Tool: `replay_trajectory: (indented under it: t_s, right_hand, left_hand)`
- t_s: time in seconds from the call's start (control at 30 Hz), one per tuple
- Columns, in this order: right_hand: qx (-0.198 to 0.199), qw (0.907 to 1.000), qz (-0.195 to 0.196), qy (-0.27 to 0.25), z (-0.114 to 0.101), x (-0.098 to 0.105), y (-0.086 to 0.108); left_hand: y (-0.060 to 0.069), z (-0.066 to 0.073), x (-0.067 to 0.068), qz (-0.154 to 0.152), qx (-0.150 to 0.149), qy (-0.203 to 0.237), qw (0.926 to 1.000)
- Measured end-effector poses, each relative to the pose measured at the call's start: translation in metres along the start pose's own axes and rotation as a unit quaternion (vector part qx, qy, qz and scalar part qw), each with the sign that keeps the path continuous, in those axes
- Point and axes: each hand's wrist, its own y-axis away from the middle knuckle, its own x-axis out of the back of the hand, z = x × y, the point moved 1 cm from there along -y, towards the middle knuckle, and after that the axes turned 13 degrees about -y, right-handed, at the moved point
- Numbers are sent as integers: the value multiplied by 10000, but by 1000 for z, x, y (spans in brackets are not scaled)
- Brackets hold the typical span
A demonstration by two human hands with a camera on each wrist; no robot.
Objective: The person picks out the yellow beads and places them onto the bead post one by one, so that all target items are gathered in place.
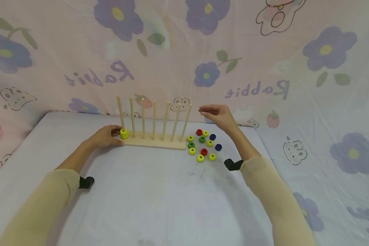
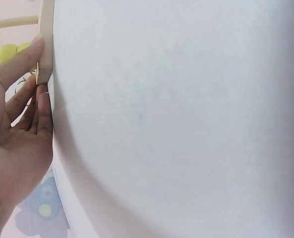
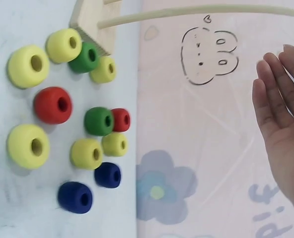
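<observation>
A wooden rack (image 1: 153, 142) with several upright pegs stands on the table, and yellow beads (image 1: 124, 134) sit at the bottom of its leftmost peg. My left hand (image 1: 106, 136) grips the left end of the base; in the left wrist view the thumb of that hand (image 2: 23, 119) lies on the base (image 2: 46, 39) with the other fingers behind its end. Raised above the loose beads, right of the rightmost peg, my right hand (image 1: 219, 117) holds nothing, its fingers extended. The right wrist view also shows this empty hand (image 3: 286, 109).
Loose yellow, green, red (image 1: 204, 152) and dark blue (image 1: 218, 147) beads lie scattered just right of the rack. A patterned cloth (image 1: 172, 51) hangs behind the white table (image 1: 147, 198). Black wrist mounts (image 1: 86, 182) stick out from both sleeves.
</observation>
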Motion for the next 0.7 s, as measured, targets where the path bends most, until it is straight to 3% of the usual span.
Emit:
replay_trajectory:
  t_s: [0.53,0.7]
  right_hand:
    - [-613,9976,322,-6,59,9,39]
    - [-508,9981,355,2,71,13,43]
  left_hand:
    - [0,5,-2,30,-10,-231,9997]
    - [3,2,-2,109,16,-143,9998]
